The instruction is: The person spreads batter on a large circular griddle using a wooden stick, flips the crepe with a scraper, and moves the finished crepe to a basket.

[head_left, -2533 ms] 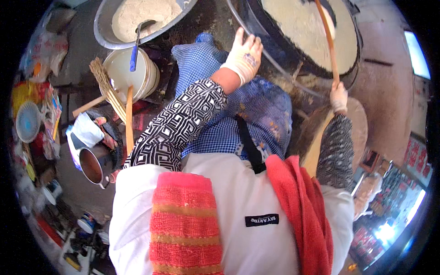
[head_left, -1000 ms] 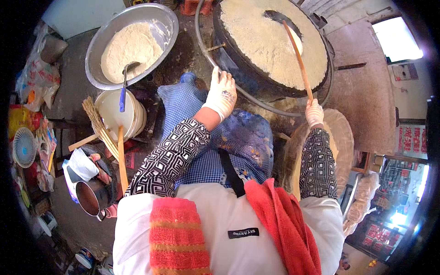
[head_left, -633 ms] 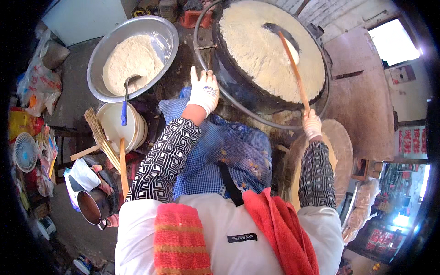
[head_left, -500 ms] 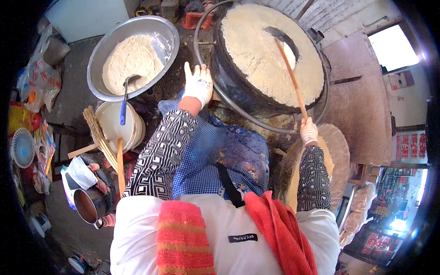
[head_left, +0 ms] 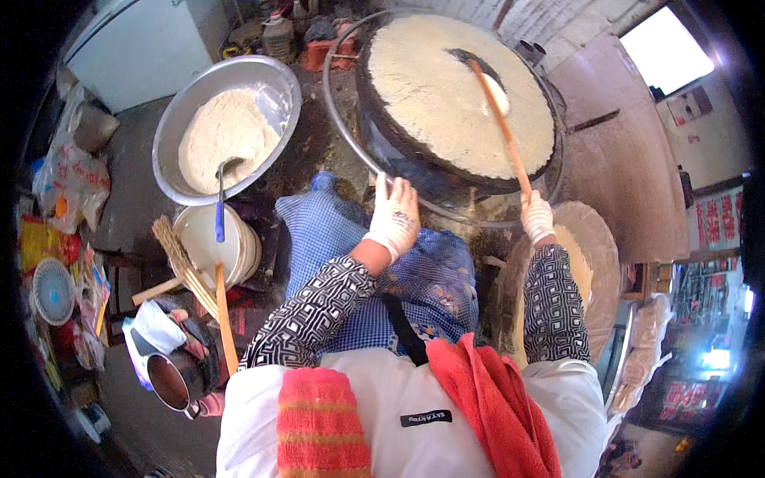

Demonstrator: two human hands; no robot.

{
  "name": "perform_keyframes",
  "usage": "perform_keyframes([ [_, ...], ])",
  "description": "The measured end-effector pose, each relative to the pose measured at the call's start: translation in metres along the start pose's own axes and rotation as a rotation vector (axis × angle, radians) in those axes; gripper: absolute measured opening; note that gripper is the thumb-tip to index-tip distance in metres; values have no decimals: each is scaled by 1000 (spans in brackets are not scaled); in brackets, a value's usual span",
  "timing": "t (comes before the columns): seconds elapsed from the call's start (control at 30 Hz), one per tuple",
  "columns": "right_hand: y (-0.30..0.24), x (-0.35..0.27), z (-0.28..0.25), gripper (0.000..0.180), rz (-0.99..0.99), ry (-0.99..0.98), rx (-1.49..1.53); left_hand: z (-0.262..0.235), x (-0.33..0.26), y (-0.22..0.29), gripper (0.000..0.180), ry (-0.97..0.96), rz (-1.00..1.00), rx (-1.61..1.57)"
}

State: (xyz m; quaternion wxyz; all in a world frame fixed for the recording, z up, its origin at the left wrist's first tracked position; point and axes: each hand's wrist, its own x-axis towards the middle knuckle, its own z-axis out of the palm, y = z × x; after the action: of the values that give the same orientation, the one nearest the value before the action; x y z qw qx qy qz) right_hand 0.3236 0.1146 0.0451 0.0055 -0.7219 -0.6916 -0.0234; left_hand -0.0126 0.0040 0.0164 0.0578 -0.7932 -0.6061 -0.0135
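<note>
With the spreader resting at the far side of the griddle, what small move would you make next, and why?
Probably sweep the wooden spreader, held in the right hand, across the dark bare patch by its tip. Pale batter already covers nearly all of the round griddle. The left hand hovers open at the near rim.

Street food stall: big round griddle (head_left: 462, 95) with batter, batter basin (head_left: 227, 127).
</note>
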Motion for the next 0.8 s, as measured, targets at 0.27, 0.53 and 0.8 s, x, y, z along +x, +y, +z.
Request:
perform_keyframes([
  [0.27, 23, -8, 11, 32, 20, 2, -21, 1, 19, -49, 54, -97, -94, 100],
  [0.53, 25, -8, 1, 34, 52, -40, 52, 3, 39, -106, 56, -116, -266, 110],
  [0.8, 49, -20, 21, 31, 76, -22, 105, -16, 63, -130, 63, -251, -322, 196],
])
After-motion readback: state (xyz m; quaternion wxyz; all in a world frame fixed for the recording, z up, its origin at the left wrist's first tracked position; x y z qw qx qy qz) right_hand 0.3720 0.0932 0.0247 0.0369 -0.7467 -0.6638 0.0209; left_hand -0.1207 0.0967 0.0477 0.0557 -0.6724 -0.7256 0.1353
